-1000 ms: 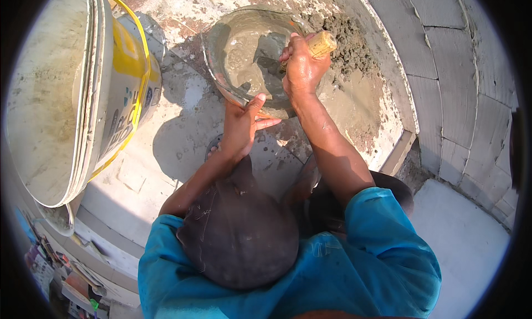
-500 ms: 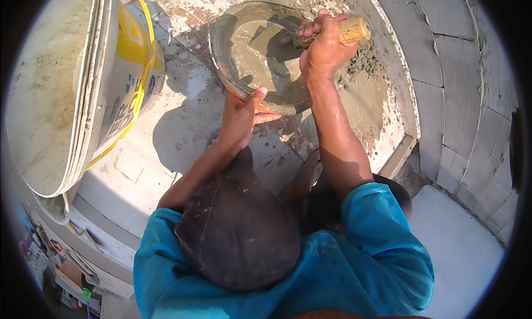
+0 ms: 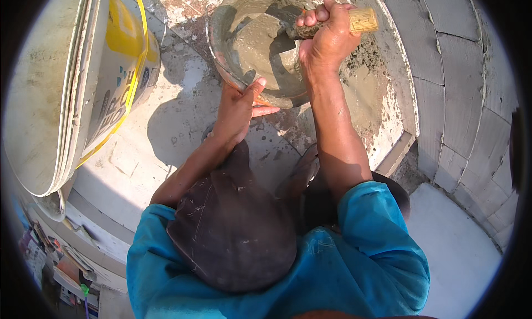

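Observation:
A round mixing tub holds wet grey mortar, its walls smeared with the same mix. My left hand grips the tub's near rim, thumb up on the edge and fingers around the outer side. My right hand is wrapped around the wooden handle of a trowel at the tub's right side. The handle's pale butt end sticks out to the right of my fist. The trowel's blade reaches into the mortar, where shadow and mix partly hide it.
A large white bucket with a yellow handle stands close on the left. Spilled mortar lies right of the tub. Grey block paving curves along the right, beyond a raised edge. Assorted tools lie at lower left.
My right hand and the trowel have shifted slightly up and right. The mortar's surface has been turned over and looks more heaped. My left hand stays on the tub's rim.

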`<state>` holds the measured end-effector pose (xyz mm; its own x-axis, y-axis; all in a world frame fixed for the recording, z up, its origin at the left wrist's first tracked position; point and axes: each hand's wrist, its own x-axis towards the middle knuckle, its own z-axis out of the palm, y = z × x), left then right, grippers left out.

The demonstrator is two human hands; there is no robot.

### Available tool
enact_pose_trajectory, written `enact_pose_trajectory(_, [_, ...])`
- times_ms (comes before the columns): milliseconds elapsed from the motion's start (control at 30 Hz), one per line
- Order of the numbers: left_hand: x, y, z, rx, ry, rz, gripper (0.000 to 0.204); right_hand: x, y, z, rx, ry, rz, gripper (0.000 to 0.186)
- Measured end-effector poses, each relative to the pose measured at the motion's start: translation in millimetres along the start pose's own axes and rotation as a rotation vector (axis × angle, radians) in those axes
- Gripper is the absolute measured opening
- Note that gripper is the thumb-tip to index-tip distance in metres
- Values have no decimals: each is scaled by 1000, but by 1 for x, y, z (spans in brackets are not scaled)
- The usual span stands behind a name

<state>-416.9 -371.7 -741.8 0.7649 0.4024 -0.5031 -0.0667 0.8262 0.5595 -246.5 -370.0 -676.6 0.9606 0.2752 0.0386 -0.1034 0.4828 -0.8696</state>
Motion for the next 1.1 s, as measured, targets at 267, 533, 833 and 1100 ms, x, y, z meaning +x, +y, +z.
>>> enact_pose_trajectory(267, [-9,-8,-7,45,3,-47,54,-16,13,0,-24,-8,70,22])
enact_pose_trajectory(533, [-7,-5,-11,20,-8,-62,58,-16,11,1,-69,-12,92,18])
enact_pose_trajectory(833, [-2,2,-11,39,-3,-58,61,-29,-5,5,-280,44,-100,21])
enact_pose_trajectory(1100, [-4,5,0,64,10,-21,67,72,11,0,-443,396,-672,20])
